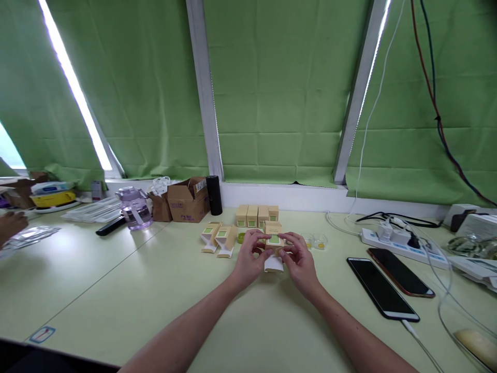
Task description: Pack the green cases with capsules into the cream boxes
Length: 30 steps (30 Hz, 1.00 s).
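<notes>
Both my hands meet over the middle of the pale green table (116, 290). My left hand (248, 259) and my right hand (298, 259) pinch a small tan carton with a green label (274, 241) between their fingertips, its white flap hanging open below. Just behind it stands another small carton (273, 227). A row of several closed tan cartons (256, 215) lines up further back. Two open cartons with white flaps (218, 239) lie to the left of my left hand.
Two phones (382, 287) lie at the right, one on a cable, beside a white power strip (399, 246). Small clear cups (319, 240) sit right of the cartons. A brown cardboard box (189, 199), black cylinder (214, 194) and purple jug (134, 207) stand back left. Another person's hand (10, 225) shows at far left.
</notes>
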Motion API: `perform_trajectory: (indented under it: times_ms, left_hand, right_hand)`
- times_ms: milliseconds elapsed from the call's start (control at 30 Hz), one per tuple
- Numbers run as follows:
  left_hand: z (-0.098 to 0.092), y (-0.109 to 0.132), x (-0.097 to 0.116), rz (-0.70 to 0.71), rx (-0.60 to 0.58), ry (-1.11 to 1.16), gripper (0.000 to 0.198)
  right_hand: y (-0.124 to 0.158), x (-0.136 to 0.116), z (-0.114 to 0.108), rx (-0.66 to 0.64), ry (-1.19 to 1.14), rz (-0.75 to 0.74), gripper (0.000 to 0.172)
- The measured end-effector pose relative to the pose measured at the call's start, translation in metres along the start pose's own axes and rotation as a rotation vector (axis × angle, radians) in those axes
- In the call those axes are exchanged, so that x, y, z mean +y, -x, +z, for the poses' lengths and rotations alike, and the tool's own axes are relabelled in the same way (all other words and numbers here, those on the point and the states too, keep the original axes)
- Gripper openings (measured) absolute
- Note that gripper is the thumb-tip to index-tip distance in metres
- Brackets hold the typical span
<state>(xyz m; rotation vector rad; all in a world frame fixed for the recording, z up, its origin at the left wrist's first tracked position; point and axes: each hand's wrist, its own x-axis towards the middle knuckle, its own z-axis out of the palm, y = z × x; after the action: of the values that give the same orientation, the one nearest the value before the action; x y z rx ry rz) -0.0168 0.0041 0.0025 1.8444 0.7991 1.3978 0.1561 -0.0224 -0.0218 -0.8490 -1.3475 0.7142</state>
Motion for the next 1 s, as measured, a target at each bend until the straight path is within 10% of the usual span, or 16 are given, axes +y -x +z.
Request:
perform_trajectory:
  times_ms: [600,1000]
  left_hand:
    - [0.0,0.003,0.0,0.027,-0.008,-0.078,0.029]
    - [-0.009,0.005,0.011,0.126,-0.284,-0.083,0.084]
  right_hand:
    - [0.0,-0.001,0.001,0.021,0.007,-0.011,0.034]
    - [-0.005,-0.003,-0.001,0.094,-0.032,-0.003,0.038]
